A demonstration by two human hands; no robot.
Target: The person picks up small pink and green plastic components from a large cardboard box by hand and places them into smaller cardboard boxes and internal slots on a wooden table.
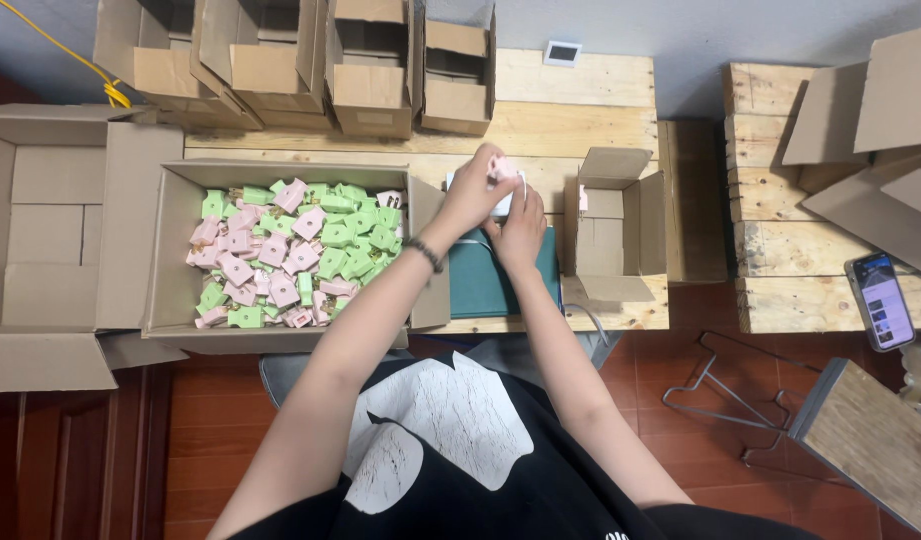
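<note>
Both hands pinch one small pink piece over the table.
Left hand [473, 192] and right hand [522, 228] meet, fingers closed on pink piece [505, 170], which sits at 12 o'clock of the grip. Big box [171, 250] of pink and green pieces at 9 o'clock; small open box [615, 225] at 3 o'clock; green mat [481, 285] below.

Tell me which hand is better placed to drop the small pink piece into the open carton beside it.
Probably right: the right hand sits nearer the small open carton, while the left hand pinches the pink piece farther away.
</note>
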